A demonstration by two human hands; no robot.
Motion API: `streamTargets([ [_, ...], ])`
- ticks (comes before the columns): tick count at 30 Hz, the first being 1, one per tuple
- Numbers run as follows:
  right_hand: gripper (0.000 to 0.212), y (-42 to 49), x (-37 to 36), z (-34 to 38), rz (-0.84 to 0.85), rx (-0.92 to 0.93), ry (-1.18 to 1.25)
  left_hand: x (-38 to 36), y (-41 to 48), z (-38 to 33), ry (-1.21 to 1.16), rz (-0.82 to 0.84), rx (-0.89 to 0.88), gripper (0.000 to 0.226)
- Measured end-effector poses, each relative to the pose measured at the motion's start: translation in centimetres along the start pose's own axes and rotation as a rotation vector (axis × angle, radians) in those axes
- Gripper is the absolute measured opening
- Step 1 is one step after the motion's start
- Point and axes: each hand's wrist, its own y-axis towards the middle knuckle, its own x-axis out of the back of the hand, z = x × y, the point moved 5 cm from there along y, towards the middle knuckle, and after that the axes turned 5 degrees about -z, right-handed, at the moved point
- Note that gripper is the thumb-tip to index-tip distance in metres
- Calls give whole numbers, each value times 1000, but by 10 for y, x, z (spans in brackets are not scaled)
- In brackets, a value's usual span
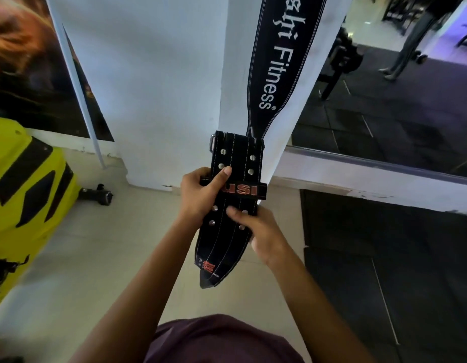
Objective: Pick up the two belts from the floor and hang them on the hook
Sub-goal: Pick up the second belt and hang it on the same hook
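I hold a black weightlifting belt (236,163) with silver rivets and a red "USI" loop in front of me, off the floor. My left hand (201,197) grips its left edge with the thumb across the loop. My right hand (263,231) clasps its lower right side. The belt's pointed tip hangs down near my waist, and its metal buckle points up toward the pillar. A second black belt (277,61) with white "Fitness" lettering hangs flat against the white pillar (161,87), its lower end just above the buckle. The hook is out of view above.
A yellow and black machine (22,184) stands at the left. A small dark clamp (97,193) lies on the beige tile floor by the pillar's base. A large mirror (384,100) on the right reflects gym mats. A poster (30,61) covers the left wall.
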Motion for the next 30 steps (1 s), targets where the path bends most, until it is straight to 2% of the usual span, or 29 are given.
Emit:
streamTargets([
  [4, 43, 25, 18, 57, -32, 55, 145, -12, -4, -6, 13, 76, -36, 36],
  [7, 45, 42, 37, 91, -111, 60, 103, -21, -10, -9, 6, 140, -75, 43],
  [10, 43, 48, 40, 105, -89, 72, 47, -24, -11, -14, 3, 129, -84, 41],
  [13, 37, 39, 29, 93, -30, 71, 46, -21, -7, -14, 3, 109, -92, 41],
  [16, 39, 20, 17, 58, 48, 41, 26, -14, -4, -7, 10, 65, -93, 50],
  [22, 39, -11, 6, -5, 11, -6, -88, -11, -3, 2, 4, 27, -8, 46],
  [26, 43, -10, 10, 6, 41, 17, 23, -12, -9, 8, 5, 62, 38, 49],
  [28, 44, -7, 16, 12, -23, -3, 97, -14, -12, 5, 2, 85, 48, 43],
  [30, 37, -5, 21, 14, -99, -3, 124, -16, -14, 4, -18, 137, 62, 36],
])
